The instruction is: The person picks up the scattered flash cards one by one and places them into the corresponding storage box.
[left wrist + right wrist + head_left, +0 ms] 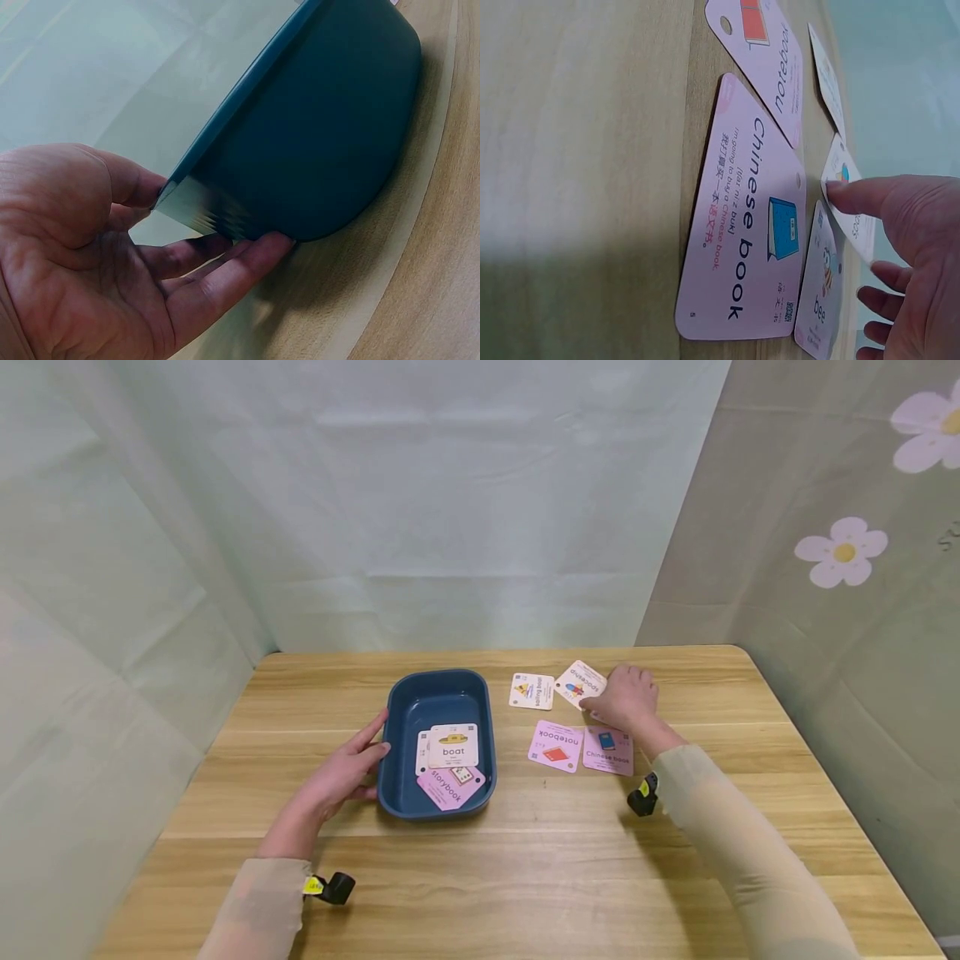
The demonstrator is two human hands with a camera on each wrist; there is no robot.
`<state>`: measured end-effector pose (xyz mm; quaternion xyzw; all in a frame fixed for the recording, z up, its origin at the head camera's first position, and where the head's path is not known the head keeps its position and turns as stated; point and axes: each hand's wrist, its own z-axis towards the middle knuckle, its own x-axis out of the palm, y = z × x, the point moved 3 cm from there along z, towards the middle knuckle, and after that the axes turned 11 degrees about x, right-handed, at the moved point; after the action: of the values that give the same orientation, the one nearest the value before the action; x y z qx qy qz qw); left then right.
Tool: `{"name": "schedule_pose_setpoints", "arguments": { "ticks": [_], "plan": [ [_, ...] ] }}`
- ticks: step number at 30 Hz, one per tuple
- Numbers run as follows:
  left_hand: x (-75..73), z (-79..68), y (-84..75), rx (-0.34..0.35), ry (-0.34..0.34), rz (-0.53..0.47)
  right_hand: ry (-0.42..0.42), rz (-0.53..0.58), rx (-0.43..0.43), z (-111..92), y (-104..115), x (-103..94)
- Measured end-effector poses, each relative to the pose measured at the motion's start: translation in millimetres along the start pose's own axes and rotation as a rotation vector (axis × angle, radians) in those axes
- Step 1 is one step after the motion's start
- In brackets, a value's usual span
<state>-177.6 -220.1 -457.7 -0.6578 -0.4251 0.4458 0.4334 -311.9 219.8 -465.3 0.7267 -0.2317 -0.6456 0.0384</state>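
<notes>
My left hand (341,774) holds the left side of a dark blue tray (397,702), thumb at the rim and other fingers against the outer wall and base. Inside the tray lie a white boat card (453,760), a pink storybook card (453,793) and another white card partly covered. My right hand (628,697) pinches a white spaceship card (576,680), its thumb on one edge and fingers at the opposite edge. Close below that hand lie a pink Chinese book card (609,762) and a smaller-looking pink card (819,289), mostly hidden from the head view.
Left of the spaceship card is a white sailing boat card (531,692). A pink notebook card (555,746) lies beside the Chinese book card. The wooden table (525,877) is bounded by pale cloth (480,527) behind and at both sides.
</notes>
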Motion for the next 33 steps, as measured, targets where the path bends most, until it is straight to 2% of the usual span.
{"name": "schedule_pose_setpoints", "arguments": {
  "ticks": [5,12,21,33],
  "plan": [
    [0.1,0.3,0.4,0.000,0.000,-0.003,-0.020,0.081,0.033,1.0,0.2,-0.6],
    [0.0,0.5,0.3,0.007,0.002,-0.005,-0.004,0.206,0.051,0.6,3.6,0.6],
    [0.5,0.3,0.2,0.009,0.005,-0.006,-0.020,0.244,0.006,-0.3,8.9,1.2],
    [0.4,1.7,0.4,0.014,0.009,-0.010,-0.011,0.212,-0.082,0.6,9.1,-2.6]
  ]
}}
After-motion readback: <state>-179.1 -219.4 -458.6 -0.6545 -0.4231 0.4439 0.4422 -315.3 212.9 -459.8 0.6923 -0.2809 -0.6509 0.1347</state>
